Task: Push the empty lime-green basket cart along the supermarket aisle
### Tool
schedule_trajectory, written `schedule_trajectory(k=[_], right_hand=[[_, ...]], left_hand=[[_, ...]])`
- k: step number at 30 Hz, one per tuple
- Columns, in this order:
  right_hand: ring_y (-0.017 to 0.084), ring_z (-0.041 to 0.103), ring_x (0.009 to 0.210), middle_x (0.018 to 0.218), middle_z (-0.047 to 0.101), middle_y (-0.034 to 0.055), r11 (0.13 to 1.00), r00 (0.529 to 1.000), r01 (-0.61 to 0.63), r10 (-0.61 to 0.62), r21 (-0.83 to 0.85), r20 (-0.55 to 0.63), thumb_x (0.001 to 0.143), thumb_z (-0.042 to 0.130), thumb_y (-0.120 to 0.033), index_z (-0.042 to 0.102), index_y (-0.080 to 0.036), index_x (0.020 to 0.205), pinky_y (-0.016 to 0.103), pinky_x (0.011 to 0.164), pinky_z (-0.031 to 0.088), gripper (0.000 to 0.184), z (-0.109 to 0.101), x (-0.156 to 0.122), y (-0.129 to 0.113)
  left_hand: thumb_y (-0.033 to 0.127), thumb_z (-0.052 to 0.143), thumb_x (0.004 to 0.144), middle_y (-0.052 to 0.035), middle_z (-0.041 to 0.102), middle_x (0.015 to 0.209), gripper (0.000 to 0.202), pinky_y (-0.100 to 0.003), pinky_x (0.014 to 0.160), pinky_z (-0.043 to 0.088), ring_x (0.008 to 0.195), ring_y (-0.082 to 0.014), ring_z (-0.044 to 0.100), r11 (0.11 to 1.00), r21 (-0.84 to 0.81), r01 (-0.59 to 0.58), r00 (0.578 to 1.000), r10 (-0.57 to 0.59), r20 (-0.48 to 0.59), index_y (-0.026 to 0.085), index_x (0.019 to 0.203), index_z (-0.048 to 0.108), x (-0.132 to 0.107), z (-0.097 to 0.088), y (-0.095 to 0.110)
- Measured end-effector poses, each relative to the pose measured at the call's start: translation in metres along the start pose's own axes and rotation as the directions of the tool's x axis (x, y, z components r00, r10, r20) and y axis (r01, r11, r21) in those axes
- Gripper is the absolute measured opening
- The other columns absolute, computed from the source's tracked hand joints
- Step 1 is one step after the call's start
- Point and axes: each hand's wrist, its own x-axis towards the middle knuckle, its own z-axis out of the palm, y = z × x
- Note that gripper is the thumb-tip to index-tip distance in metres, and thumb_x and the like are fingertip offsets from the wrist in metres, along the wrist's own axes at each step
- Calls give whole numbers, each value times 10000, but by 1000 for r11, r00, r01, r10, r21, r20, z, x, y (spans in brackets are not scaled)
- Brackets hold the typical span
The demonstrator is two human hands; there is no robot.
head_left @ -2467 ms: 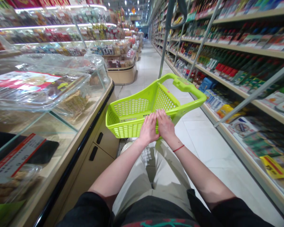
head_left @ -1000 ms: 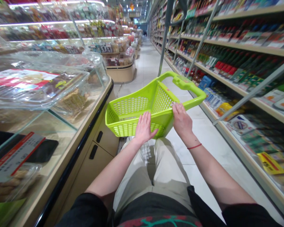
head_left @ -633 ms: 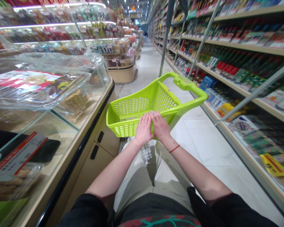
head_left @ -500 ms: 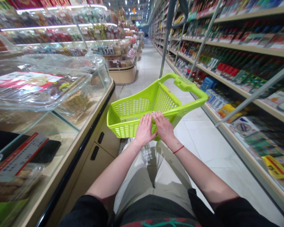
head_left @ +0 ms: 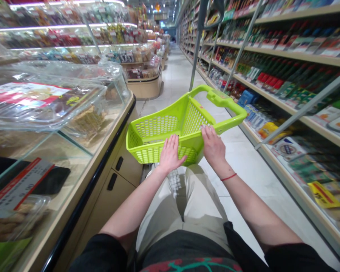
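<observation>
A lime-green shopping cart basket (head_left: 184,113) with perforated walls stands sideways in front of my legs, its looped handle (head_left: 238,115) pointing right. No goods show in the visible part of the basket. My left hand (head_left: 170,155) lies on the near rim, fingers stretched over it and thumb apart. Farther right, my right hand (head_left: 214,147), with a red string on the wrist, has its fingers bent over the same rim close to the handle's base. The right thumb is hidden.
On the left, a glass-edged display counter (head_left: 90,158) holds packaged food (head_left: 36,100). Tall shelves (head_left: 289,102) of bottles and packets line the right. A grey metal post (head_left: 197,53) rises behind the cart. The tiled aisle (head_left: 174,68) runs ahead between displays.
My right hand has slid right along the rim toward the handle, away from my left hand. The left hand has stayed on the rim. The cart has hardly moved.
</observation>
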Motion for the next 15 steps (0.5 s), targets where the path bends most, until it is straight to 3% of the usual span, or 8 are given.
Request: schedule_trajectory(k=[8, 11, 15], right_hand=[[289, 425, 1492, 1578, 484, 177, 985, 988, 109, -122, 137, 92, 979, 378, -84, 477, -123, 1512, 446, 1068, 529, 544, 28, -2, -74], [294, 431, 1487, 1568, 498, 174, 983, 983, 132, -146, 126, 110, 982, 377, -76, 484, -116, 1506, 440, 1058, 530, 537, 24, 0, -69], [303, 436, 1482, 1552, 521, 165, 994, 992, 101, -103, 38, 72, 971, 340, -34, 480, -124, 1513, 437, 1034, 532, 567, 6, 3, -29]], left_hand=[[394, 627, 806, -251, 287, 1660, 950, -538, 1296, 175, 1577, -348, 222, 1000, -3, -4, 999, 4, 37, 26, 1586, 229, 2, -1, -2], [413, 618, 819, -244, 288, 1663, 941, -534, 1296, 179, 1576, -345, 226, 1000, 1, -10, 999, 9, 37, 25, 1586, 234, 1, -2, -2], [480, 588, 871, -240, 292, 1662, 918, -516, 1299, 176, 1579, -330, 225, 1000, 10, -2, 1000, 1, 28, 24, 1585, 234, 1, -3, -1]])
